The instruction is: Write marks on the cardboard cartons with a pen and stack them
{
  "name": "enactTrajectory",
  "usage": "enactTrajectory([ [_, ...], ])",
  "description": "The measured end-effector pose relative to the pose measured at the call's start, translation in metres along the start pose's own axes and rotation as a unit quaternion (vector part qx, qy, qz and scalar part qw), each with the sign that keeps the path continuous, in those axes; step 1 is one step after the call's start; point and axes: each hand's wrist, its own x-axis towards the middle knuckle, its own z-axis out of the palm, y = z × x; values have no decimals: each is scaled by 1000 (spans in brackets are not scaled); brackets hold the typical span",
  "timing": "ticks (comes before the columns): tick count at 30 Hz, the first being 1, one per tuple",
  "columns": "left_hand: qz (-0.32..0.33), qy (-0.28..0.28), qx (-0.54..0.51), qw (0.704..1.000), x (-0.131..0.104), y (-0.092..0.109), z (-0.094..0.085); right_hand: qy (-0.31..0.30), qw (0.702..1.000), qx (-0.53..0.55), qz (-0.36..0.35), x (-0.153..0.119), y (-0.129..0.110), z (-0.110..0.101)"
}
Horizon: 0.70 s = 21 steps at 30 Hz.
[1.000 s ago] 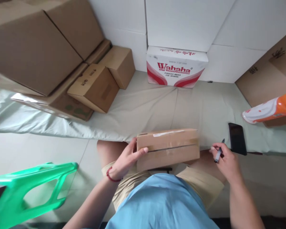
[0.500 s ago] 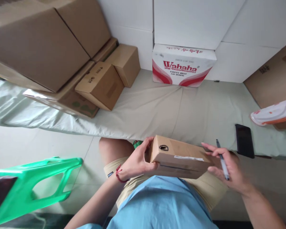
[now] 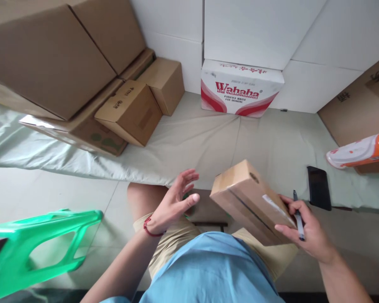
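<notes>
A small brown cardboard box (image 3: pixel 240 198) with a dark line along its side and a white label is tilted above my lap, near the table's edge. My right hand (image 3: pixel 306 229) grips its right end between thumb and fingers. A pen (image 3: pixel 298 219) with a dark tip is tucked in that same hand. To the left of the box, my left hand (image 3: pixel 177 200) is open, fingers spread, apart from the box. A dark round mark shows on the box's upper end.
The table (image 3: pixel 255 139) has a pale green cover. Cardboard boxes (image 3: pixel 129 109) are piled at its left; a white-and-red Wahaha carton (image 3: pixel 240 90) stands against the wall. A phone (image 3: pixel 318 187) and an orange-white packet (image 3: pixel 360 149) lie right. A green stool (image 3: pixel 50 223) stands left.
My left hand has let go of the box and moved left, opening. The box has swung so its left end points up, and my right hand has closed on its right end.
</notes>
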Motion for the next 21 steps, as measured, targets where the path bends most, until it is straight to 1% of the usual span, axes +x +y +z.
enactTrajectory([
  [1,-17,20,-7,1000,-1,-3,-5,23,1000,-3,5,-1,1,-1],
  [3,-59,25,-17,998,-5,-12,-11,62,998,-12,20,-3,-2,2],
  [6,-108,-18,-27,994,-11,-31,-9,110,993,-15,37,-1,-15,17],
  [8,-123,-48,-36,991,-14,-43,0,120,992,13,42,4,-27,30],
  [10,-116,-77,-49,989,-15,-49,13,108,990,72,54,10,-39,46],
  [12,-88,-103,-66,989,-15,-49,29,89,983,141,76,17,-50,64],
  [14,-60,-121,-90,987,-15,-43,45,76,976,181,96,25,-62,82],
  [16,-56,-102,-117,986,-16,-35,56,65,973,197,102,32,-73,98],
  [18,-64,-49,-127,989,-17,-26,57,38,974,205,91,38,-83,110],
  [19,-60,-13,-117,991,-18,-22,52,25,975,208,79,40,-87,113],
  [21,-28,68,-69,995,-20,-10,33,6,975,214,56,42,-90,116],
])
